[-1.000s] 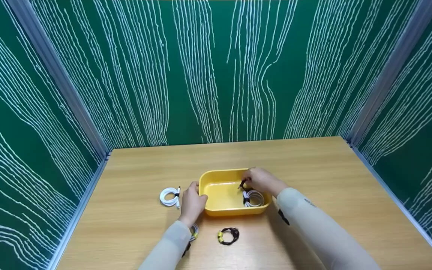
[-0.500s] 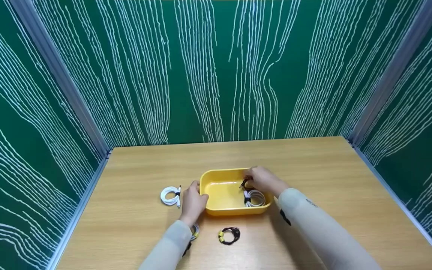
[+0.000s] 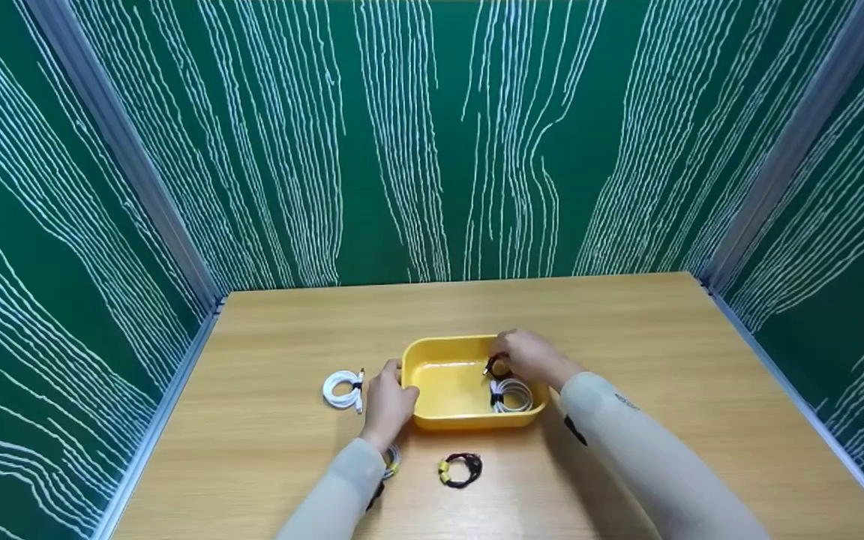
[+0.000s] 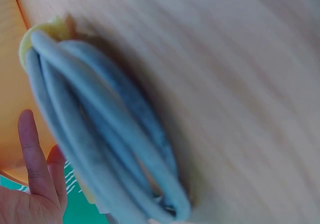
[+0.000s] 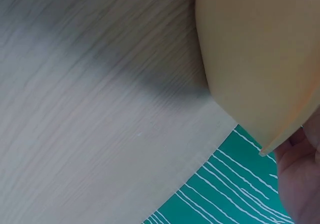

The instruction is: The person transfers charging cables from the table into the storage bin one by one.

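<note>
A yellow tray (image 3: 447, 420) stands mid-table. My left hand (image 3: 389, 397) grips its left rim, thumb up. My right hand (image 3: 528, 358) is over the tray's far right corner and pinches a small black coiled cable (image 3: 493, 367), partly hidden under the fingers. A white coiled cable (image 3: 511, 395) lies inside the tray just below that hand. In the left wrist view a grey coiled cable (image 4: 100, 129) fills the frame beside my fingers (image 4: 32, 159). The right wrist view shows only the tray's outer wall (image 5: 260, 59) and the table.
A white coil (image 3: 343, 389) lies on the wooden table (image 3: 664, 337) left of the tray. A black coil with a yellow tie (image 3: 460, 470) lies in front of it, and the grey coil (image 3: 391, 460) shows beside my left forearm. Green walls enclose the table.
Almost nothing: my right hand has shifted slightly with the black cable over the tray's far right corner. The left hand stays on the rim.
</note>
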`<state>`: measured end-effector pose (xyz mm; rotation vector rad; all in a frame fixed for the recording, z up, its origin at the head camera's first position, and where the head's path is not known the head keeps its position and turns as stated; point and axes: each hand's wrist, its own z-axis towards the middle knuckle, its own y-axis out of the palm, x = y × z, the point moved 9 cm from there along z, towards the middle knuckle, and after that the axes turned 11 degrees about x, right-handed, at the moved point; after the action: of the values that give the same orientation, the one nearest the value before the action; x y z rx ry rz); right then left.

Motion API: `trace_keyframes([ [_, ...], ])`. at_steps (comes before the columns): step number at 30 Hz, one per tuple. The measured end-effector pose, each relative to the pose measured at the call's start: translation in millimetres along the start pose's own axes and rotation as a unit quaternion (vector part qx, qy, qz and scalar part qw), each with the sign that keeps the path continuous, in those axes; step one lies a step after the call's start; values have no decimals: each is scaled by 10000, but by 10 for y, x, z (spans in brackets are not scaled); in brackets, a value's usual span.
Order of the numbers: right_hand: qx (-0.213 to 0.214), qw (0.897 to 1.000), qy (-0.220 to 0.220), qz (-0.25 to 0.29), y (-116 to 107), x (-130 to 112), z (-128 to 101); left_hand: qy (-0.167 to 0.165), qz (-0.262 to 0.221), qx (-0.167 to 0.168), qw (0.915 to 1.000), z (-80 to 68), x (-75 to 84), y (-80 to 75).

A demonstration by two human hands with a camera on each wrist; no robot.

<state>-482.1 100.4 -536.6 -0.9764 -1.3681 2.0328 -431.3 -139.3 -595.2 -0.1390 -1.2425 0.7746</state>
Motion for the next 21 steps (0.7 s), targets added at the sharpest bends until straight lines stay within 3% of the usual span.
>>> trace_keyframes([
  [3,-34,9999,-142,-80,15,-19,13,48,-100,-2,9999,-23,68,-48],
  [9,-401,9990,-24,-191,106,17,25,-348,-48,-220,9991,-102,276,-175],
  [17,-112,9998,-119,-86,71,25,16,-447,82,-309,9985,-108,289,-176],
  [21,-86,10000,45,-15,47,30,3,-384,76,-306,9988,-101,287,-181],
])
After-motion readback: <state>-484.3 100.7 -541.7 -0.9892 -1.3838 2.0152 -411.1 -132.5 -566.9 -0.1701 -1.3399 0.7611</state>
